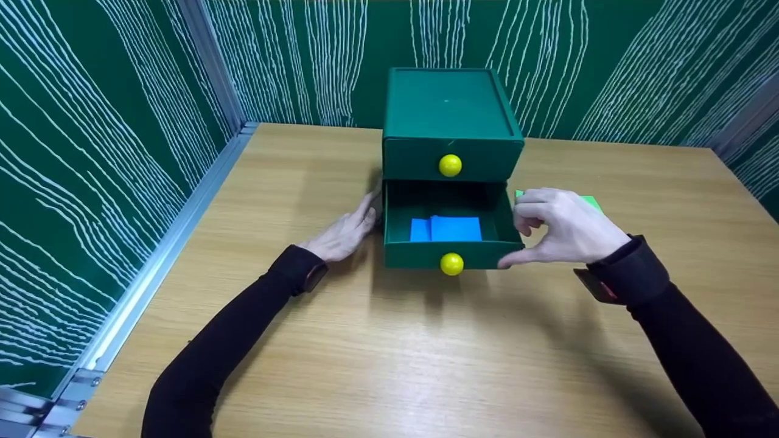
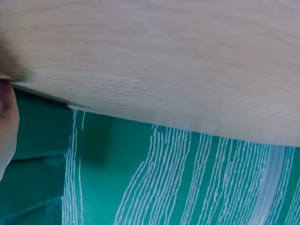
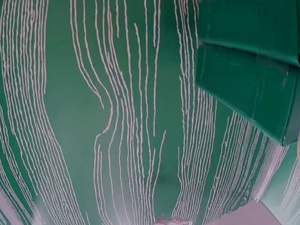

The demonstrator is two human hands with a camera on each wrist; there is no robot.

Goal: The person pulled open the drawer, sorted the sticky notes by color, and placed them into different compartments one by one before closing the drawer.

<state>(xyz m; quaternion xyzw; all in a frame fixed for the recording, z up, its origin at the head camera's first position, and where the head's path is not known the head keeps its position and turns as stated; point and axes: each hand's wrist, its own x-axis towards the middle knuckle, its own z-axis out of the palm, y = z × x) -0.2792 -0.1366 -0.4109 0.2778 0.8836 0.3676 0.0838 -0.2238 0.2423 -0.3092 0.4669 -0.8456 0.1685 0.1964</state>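
Note:
A green two-drawer unit [image 1: 450, 103] with round yellow knobs stands on the table. Its upper drawer [image 1: 408, 159] is closed, while the lower drawer [image 1: 408, 255] is pulled out and has blue folded paper [image 1: 456, 229] inside. Against the unit's left side rests my left hand [image 1: 344, 234], fingers stretched forward and their tips partly hidden; it also shows at the edge of the left wrist view [image 2: 7, 126]. My right hand [image 1: 566, 225] is at the lower drawer's right front corner, thumb touching the front edge, the other fingers loosely bent along the side.
A bright green flat piece [image 1: 593, 202] lies on the table behind my right hand, partly covered by it. Green walls with white wavy lines [image 1: 328, 61] enclose the wooden table [image 1: 401, 365] at the back and sides. A metal rail [image 1: 176, 237] runs along the left edge.

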